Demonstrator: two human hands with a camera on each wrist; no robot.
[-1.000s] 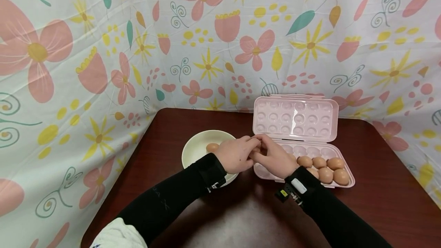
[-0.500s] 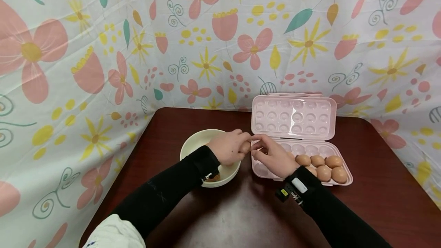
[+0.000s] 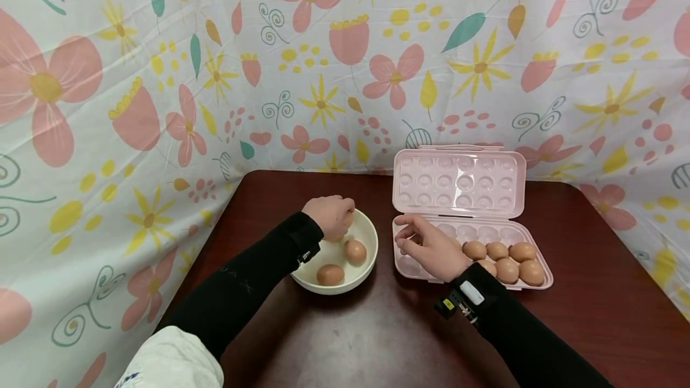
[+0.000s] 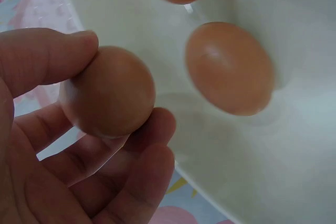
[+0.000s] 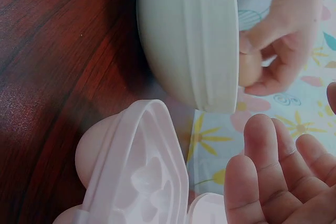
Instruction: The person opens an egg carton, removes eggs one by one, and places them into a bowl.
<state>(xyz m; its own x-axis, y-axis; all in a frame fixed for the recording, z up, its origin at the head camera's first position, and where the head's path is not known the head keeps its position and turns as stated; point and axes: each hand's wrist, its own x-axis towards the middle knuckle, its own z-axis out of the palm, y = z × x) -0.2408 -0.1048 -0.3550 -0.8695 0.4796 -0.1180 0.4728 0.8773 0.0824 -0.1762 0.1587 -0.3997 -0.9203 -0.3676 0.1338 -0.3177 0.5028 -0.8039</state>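
Note:
My left hand is over the far part of the cream bowl. Its thumb and fingers hold a brown egg, as the left wrist view shows. Two brown eggs lie plainly visible in the bowl, one egg at the right and another egg nearer the front; a further one is partly hidden by the hand. With fingers loosely bent and nothing in them, my right hand is above the left part of a pink egg box, hiding some of its hollows.
The box's lid stands raised at the back. Several brown eggs sit in the box's right and front hollows. All this is on a dark red-brown table, with a flowered cloth hanging behind and at the left.
At first the hands met between bowl and box. My left hand then drew away left with an egg and is now over the bowl. My right hand has stayed nearly in place.

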